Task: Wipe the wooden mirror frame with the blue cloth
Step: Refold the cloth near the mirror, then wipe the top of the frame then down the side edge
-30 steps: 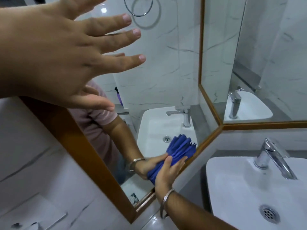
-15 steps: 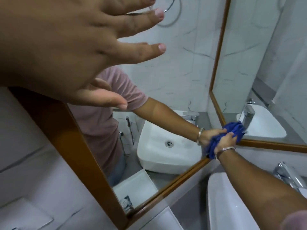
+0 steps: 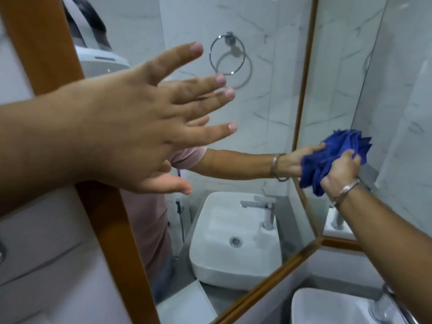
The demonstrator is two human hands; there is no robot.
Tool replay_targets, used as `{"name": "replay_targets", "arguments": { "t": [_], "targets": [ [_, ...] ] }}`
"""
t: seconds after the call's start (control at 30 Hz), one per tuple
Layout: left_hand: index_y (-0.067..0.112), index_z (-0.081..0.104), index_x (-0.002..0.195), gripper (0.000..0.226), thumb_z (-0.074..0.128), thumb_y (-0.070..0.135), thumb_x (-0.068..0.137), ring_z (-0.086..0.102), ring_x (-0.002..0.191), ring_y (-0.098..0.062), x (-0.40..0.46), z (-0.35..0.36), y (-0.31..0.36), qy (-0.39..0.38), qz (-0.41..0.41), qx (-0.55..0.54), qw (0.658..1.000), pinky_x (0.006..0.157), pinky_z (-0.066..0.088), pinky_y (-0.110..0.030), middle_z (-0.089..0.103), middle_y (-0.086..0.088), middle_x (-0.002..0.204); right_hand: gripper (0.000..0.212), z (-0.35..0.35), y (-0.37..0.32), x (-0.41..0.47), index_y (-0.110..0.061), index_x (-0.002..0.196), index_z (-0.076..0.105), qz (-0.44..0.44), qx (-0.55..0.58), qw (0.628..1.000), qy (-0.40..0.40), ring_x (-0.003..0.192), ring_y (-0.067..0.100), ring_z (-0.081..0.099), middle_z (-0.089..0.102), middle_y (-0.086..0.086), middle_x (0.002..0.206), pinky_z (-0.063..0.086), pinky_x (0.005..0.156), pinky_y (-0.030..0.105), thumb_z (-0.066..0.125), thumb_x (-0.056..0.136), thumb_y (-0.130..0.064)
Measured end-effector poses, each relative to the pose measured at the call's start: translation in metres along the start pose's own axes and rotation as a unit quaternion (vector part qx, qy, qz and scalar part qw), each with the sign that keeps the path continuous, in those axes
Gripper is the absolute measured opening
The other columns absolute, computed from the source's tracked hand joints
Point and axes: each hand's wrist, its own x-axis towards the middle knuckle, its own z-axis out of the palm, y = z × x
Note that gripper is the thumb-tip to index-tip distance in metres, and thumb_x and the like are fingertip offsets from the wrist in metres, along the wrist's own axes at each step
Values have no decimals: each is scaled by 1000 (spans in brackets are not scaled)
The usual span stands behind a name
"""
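Right hand (image 3: 340,170) grip bunched tight on the blue cloth (image 3: 332,157), pressed against the wooden mirror frame (image 3: 301,118), right vertical edge. Left hand (image 3: 131,134) spread flat, fingers splayed, seemingly resting on the glass at left.

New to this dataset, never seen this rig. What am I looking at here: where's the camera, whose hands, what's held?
There is no robot. A person wears one wide-angle camera on the head, looking forward and down at their own two hands. The left hand is open, fingers spread, in front of the mirror glass. The right hand grips a bunched blue cloth pressed at the vertical wooden mirror frame in the corner where two mirrors meet. The second arm and the basin seen in the glass are reflections. The real white sink and its tap sit at bottom right.
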Motion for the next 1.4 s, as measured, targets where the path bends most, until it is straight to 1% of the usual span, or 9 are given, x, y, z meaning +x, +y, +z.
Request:
{"name": "replay_targets", "arguments": {
  "t": [0.1, 0.23, 0.4, 0.5, 0.6, 0.77, 1.13, 1.27, 1.4],
  "targets": [
    [15, 29, 157, 90, 27, 75, 90, 18, 152, -40, 2, -8, -4, -1, 35, -66, 997, 123, -4, -62, 24, -25, 162, 20, 14, -22, 0, -14, 112, 52, -20, -25, 999, -32, 83, 7, 66, 63, -2, 102, 55, 75, 25, 38, 98, -20],
    [15, 32, 156, 91, 28, 74, 88, 18, 152, -40, 2, -11, -2, -10, 28, -84, 996, 123, -1, -63, 24, -24, 162, 44, -26, 24, -20, -18, 135, 46, -74, -164, 983, -35, 110, 14, 57, 58, 3, 130, 44, 97, 25, 48, 92, -29],
    [15, 36, 155, 89, 30, 73, 87, 19, 152, -40, 3, -6, -2, 13, 34, -86, 996, 123, -2, -63, 27, -24, 161, 50, -102, 101, -31, -12, 133, 46, 112, -247, 962, 16, 111, 32, 60, 59, 14, 129, 47, 101, 42, 48, 92, -41],
    [15, 40, 153, 87, 32, 71, 87, 23, 151, -40, 3, -2, -2, 37, 38, -88, 995, 123, -2, -62, 31, -24, 159, 51, -103, 104, -33, -15, 141, 39, 85, -293, 952, -12, 120, 37, 55, 52, 17, 138, 43, 104, 47, 44, 95, -36],
    [17, 44, 151, 84, 34, 71, 87, 27, 149, -41, 3, -1, -4, 54, 45, -96, 993, 124, -2, -61, 35, -23, 157, 47, -63, 72, -21, -19, 142, 40, 52, -243, 969, -15, 121, 33, 54, 49, 15, 142, 44, 103, 42, 43, 96, -30],
    [21, 42, 152, 80, 29, 72, 92, 28, 149, -41, 1, -3, -9, 48, -5, -83, 995, 123, -1, -62, 34, -21, 159, 35, 32, -20, 9, -18, 128, 54, -44, -123, 991, -43, 102, 25, 63, 64, 9, 120, 51, 88, 31, 43, 95, -21],
    [22, 31, 156, 84, 26, 74, 91, 29, 148, -40, 32, -13, -136, 136, -112, 46, 983, 123, 0, -60, 32, -24, 159, 34, 206, -221, 20, -23, 120, 58, -146, -25, 980, -135, 92, 19, 67, 67, -3, 101, 55, 89, 37, 40, 91, -23],
    [24, 23, 159, 90, 25, 79, 88, 26, 148, -38, 43, -14, -167, 140, -174, 68, 972, 122, 0, -62, 31, -24, 159, 33, 242, -264, -16, -18, 124, 56, -253, -74, 950, -167, 105, 28, 62, 64, 8, 120, 48, 98, 36, 42, 95, -25],
    [24, 23, 159, 97, 31, 83, 83, 24, 150, -39, 43, -2, -166, 139, -183, 78, 970, 122, 0, -62, 28, -21, 162, 43, 229, -237, -77, -43, 137, 34, -394, -95, 853, -329, 136, 14, 40, 37, -6, 151, 33, 108, 24, 40, 95, -36]
  ]
}}
